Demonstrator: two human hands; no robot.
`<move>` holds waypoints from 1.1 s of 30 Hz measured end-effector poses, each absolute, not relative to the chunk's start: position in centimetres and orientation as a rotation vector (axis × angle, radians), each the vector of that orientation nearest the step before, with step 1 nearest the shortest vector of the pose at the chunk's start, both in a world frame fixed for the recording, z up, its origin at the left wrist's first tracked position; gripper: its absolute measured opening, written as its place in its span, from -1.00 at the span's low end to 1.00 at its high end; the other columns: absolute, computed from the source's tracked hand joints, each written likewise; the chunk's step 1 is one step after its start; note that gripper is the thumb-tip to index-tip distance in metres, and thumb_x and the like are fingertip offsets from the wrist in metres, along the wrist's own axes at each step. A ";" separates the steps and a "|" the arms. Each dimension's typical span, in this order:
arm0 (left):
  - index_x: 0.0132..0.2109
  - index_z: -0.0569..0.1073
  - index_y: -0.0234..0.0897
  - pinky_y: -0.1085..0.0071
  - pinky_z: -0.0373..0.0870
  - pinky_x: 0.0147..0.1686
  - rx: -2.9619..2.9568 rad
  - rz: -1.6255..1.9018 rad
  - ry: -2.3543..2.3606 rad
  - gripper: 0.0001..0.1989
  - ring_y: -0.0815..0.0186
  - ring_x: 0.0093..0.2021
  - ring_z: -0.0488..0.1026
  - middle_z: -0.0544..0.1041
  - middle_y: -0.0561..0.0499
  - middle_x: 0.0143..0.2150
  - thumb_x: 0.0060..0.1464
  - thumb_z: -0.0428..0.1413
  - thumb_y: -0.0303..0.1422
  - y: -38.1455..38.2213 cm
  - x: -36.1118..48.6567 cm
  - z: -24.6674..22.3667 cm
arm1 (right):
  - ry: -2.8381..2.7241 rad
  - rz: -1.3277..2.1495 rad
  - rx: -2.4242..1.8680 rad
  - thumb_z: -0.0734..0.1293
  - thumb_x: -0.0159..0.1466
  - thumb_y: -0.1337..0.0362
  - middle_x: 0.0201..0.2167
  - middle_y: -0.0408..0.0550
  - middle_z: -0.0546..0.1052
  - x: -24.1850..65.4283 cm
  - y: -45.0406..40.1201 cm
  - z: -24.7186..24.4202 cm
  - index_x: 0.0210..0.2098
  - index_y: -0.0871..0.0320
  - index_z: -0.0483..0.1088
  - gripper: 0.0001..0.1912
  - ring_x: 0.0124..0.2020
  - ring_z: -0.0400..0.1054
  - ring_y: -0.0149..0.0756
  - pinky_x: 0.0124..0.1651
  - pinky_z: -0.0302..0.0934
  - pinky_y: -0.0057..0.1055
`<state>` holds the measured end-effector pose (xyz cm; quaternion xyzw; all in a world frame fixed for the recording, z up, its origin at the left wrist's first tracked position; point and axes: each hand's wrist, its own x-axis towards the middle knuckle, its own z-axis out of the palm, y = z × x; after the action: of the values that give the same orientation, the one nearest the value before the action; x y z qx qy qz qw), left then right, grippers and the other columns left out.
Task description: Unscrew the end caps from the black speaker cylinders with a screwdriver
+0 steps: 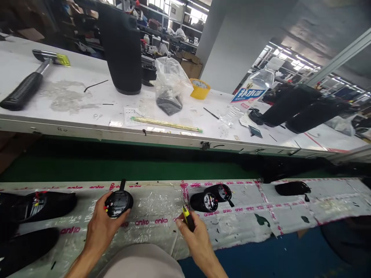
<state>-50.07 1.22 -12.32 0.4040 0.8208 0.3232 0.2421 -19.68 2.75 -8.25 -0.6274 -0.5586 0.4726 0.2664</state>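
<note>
Gripping black rounded part [120, 202] with left hand [100, 226], ribbed face showing, red and yellow bits [106, 209] at its edge. Clamping fingers on its rim, over plastic-covered lower surface [158, 202]. Holding yellow-and-black tool [189, 220] in right hand [199, 238] with fingers closed on its body, just beside 2 black cylindrical parts [199, 201]. Seen on white worktop [78, 116] beyond: hammer [27, 88], clear plastic bag [169, 77], yellow tape roll [199, 92], labelled bottle [252, 90].

I see hammer [36, 79] at left on white worktop [87, 69]; clear plastic bag [169, 82] beside yellow tape roll [199, 92]; labelled bottle [251, 91] farther right.
</note>
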 end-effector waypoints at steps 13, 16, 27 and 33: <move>0.48 0.01 -0.36 -0.17 0.20 0.38 1.366 1.013 2.391 0.01 -0.26 0.47 0.11 0.12 -0.39 0.47 0.08 0.14 0.10 -0.2 -50.1 -12.4 | -1.954 0.294 -1.857 0.09 0.52 -0.04 -0.21 0.18 0.57 -10.9 5.4 -12.8 -0.09 0.14 0.44 -0.55 -0.13 0.48 0.07 -0.18 0.34 -0.14; 0.35 0.26 -0.24 -0.11 0.13 0.44 1.513 1.130 2.369 -0.27 -0.20 0.50 0.06 0.14 -0.26 0.47 0.15 0.14 0.01 -0.5 -49.4 -9.8 | -1.987 0.309 -1.862 0.14 0.49 0.01 -0.26 0.15 0.56 -10.8 5.4 -12.2 -0.13 0.14 0.44 -0.62 -0.20 0.50 0.05 -0.27 0.33 -0.21; 0.10 0.63 -0.20 -0.02 0.42 0.17 0.882 0.677 0.954 -0.23 -0.21 0.18 0.51 0.63 -0.24 0.14 -0.09 0.26 0.25 2.9 -44.9 -3.5 | -1.927 1.527 -1.204 0.45 0.22 -0.14 -0.27 -0.11 0.51 -16.8 4.7 -1.2 -0.24 0.08 0.45 -0.58 -0.28 0.38 -0.23 -0.22 0.26 -0.37; 0.06 0.56 -0.24 0.42 0.37 -0.36 0.654 0.741 0.774 -0.31 0.21 -0.31 0.55 0.64 -0.06 -0.21 -0.09 0.29 0.15 0.9 -44.2 -2.8 | -1.756 1.604 -1.204 0.48 0.20 -0.09 -0.17 -0.06 0.55 -19.4 4.9 -1.4 -0.13 0.08 0.53 -0.58 -0.25 0.41 -0.19 -0.17 0.29 -0.31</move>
<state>-44.18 0.85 -2.79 0.3058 0.3621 0.3468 0.8094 -19.42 4.89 -1.38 -0.4390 -0.6402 0.5848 0.2354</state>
